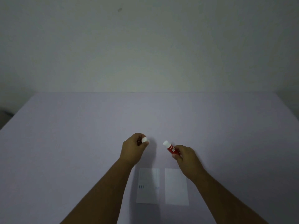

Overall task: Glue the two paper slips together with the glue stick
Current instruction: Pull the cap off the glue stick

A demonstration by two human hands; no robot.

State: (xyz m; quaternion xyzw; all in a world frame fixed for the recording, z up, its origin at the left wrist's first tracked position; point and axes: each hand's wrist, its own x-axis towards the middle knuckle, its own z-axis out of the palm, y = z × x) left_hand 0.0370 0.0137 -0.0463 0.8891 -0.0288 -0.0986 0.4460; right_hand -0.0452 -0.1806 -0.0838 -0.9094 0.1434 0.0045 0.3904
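Two white paper slips lie side by side on the table near me: the left slip [148, 185] has small dark marks, the right slip [176, 186] looks blank. My right hand [186, 157] grips the red glue stick [171, 147], its white tip pointing up and left. My left hand [134, 147] is closed around a small white cap [144, 140], held apart from the stick's tip. Both hands hover beyond the slips, above the table.
The pale lilac table [80, 135] runs to a far edge against a plain light wall [145, 46]. A dark shape [4, 115] sits past the table's left edge.
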